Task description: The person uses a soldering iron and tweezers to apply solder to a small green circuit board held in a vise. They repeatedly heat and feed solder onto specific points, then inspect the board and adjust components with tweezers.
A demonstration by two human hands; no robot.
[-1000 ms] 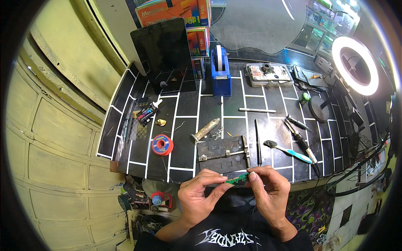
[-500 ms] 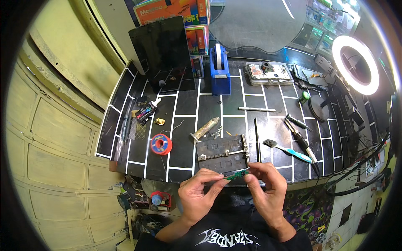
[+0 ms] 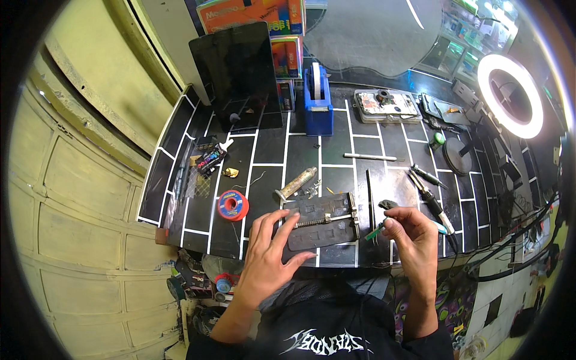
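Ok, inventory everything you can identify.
Circuit board: 1, green, front right
Holder: 1, black, front centre
Thin tool: 1, black, beside holder
Toothbrush: 1, turquoise, right
Soldering iron: 1, black, right
Spool: 1, red, left
Squeeze tube: 1, black, left
Metal tube: 1, brownish, centre
Rod: 1, silver, right
Tape dispenser: 1, blue, back
Panel: 1, black, back left
Boxes: several, orange, back
Case: 1, whitish, back right
Ring light: 1, white, right
Left hand: 1, bare, at holder
Right hand: 1, bare, pinching board

From my end I see a dark tablet (image 3: 235, 72) standing before colourful boxes (image 3: 287, 57), a blue tape dispenser (image 3: 319, 119) near them, and a glowing ring light (image 3: 523, 128) far right.
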